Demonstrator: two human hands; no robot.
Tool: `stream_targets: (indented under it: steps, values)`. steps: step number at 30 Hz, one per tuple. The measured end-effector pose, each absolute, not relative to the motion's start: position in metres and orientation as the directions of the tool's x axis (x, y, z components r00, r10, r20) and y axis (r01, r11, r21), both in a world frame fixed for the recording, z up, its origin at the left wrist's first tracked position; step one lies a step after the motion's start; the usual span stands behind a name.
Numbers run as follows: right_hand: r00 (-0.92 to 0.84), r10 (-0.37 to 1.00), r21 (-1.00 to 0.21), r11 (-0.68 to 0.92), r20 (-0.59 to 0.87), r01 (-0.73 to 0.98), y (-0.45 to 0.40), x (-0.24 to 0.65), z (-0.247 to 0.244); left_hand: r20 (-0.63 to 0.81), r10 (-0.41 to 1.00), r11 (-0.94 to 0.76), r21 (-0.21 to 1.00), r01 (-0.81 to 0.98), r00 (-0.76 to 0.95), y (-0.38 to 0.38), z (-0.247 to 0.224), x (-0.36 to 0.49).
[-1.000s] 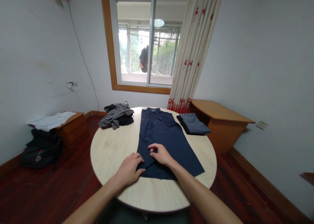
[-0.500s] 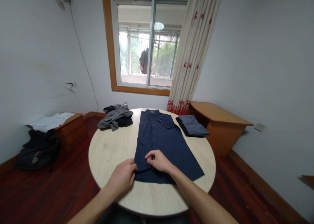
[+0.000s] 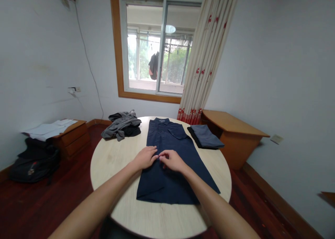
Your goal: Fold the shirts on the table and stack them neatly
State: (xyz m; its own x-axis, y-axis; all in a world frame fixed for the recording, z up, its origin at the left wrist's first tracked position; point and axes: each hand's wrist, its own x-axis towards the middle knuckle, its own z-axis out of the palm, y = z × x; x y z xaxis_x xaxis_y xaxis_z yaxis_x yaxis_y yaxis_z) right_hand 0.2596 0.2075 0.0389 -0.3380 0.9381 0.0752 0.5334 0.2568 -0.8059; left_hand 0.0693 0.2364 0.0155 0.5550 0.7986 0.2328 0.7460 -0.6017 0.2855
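Note:
A dark navy shirt (image 3: 180, 178) lies spread on a round pale table (image 3: 117, 162), its collar at the far side and its hem toward me. One short sleeve is folded in over the upper right of the shirt. My left hand (image 3: 146, 157) rests on the left side of the shirt, fingers stretched out and thumb pointing right. Just beside it, my right hand (image 3: 172, 160) has its thumb and forefinger pinched at the shirt's middle; the other fingers curl underneath and are partly hidden.
Crumpled grey and black clothes (image 3: 123, 125) are heaped at the table's far left. Folded dark garments (image 3: 206, 137) lie at its right edge. A wooden desk (image 3: 232, 124) stands behind on the right, a low cabinet (image 3: 75, 141) and black backpack (image 3: 34, 162) on the left.
My left hand has let go of the near left hem and moved forward onto the shirt's middle. My right hand has shifted slightly forward. The hem's left corner now lies flatter and further left.

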Motion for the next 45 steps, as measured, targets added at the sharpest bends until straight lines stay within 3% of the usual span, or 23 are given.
stream_targets:
  steps: [3,8,10,14,22,28,37,45]
  values:
    - [-0.267,0.922,-0.674,0.388,0.282,0.629,0.233,0.261,0.036,0.11,0.801,-0.598,0.182,0.78,0.589,0.267,-0.001,0.072]
    - [-0.303,0.898,-0.557,0.437,0.32,0.706,0.281,0.254,0.027,-0.111,0.765,-0.614,0.173,0.77,0.634,0.274,-0.009,0.076]
    - [-0.351,0.883,-0.495,0.467,0.313,0.733,0.301,0.247,0.023,-0.084,0.678,-0.704,0.209,0.678,0.73,0.27,-0.008,0.081]
    - [-0.43,0.871,-0.382,0.49,0.236,0.784,0.34,0.228,0.014,0.159,0.538,-0.831,0.263,0.49,0.828,0.264,-0.013,0.089]
    - [-0.39,0.921,-0.201,0.386,0.023,0.9,0.42,0.193,-0.008,0.122,0.545,-0.799,0.376,0.47,0.829,0.255,-0.002,0.087]
    - [-0.315,0.949,-0.209,0.302,-0.027,0.93,0.482,0.185,-0.011,0.168,0.537,-0.819,0.339,0.463,0.827,0.26,-0.007,0.089]
    - [-0.269,0.962,-0.222,0.253,-0.041,0.941,0.563,0.183,-0.012,0.332,0.441,-0.879,-0.027,0.475,0.834,0.283,-0.06,0.104]
    - [-0.249,0.968,-0.292,0.248,0.036,0.924,0.587,0.185,-0.014,0.367,0.429,-0.877,-0.051,0.478,0.825,0.287,-0.075,0.111]
